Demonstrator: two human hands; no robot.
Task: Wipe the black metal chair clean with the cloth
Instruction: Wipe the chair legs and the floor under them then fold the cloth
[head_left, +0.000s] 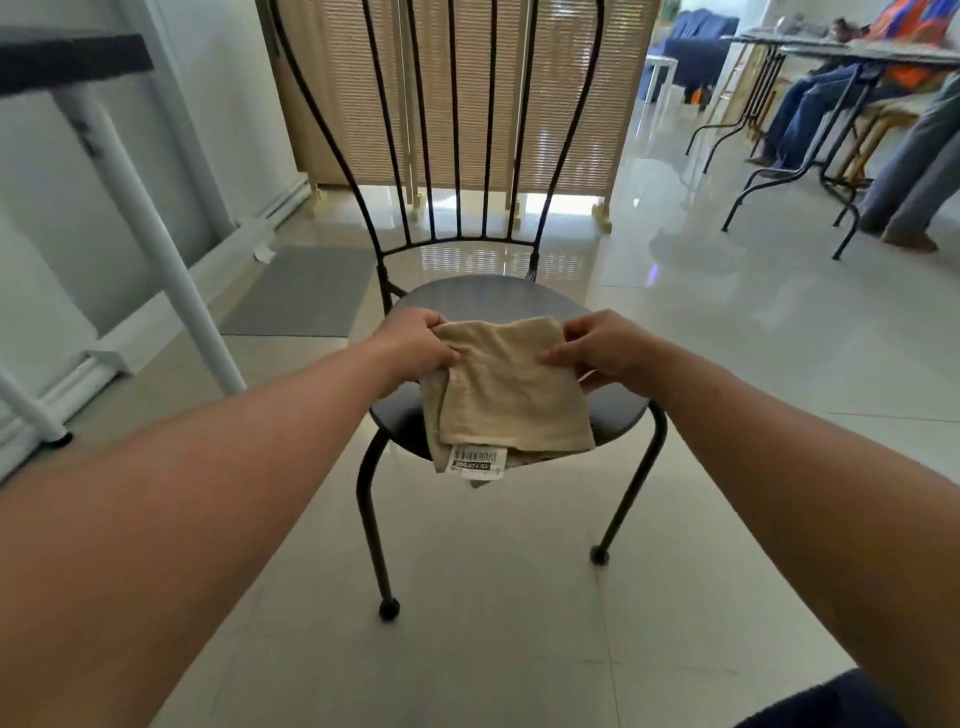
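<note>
The black metal chair (470, 299) stands in front of me on the tiled floor, its round seat facing me and its tall barred back rising behind. A beige cloth (506, 389) with a white barcode tag at its lower edge hangs folded above the seat's front. My left hand (415, 343) pinches the cloth's upper left corner. My right hand (605, 351) pinches its upper right edge. The cloth hides the middle of the seat's front rim.
A white table leg (150, 228) slants down at the left beside a grey floor mat (306, 291). A beige slatted screen (467, 93) stands behind the chair. At the right are folding tables (810, 119) with a seated person and another person's legs (914, 171).
</note>
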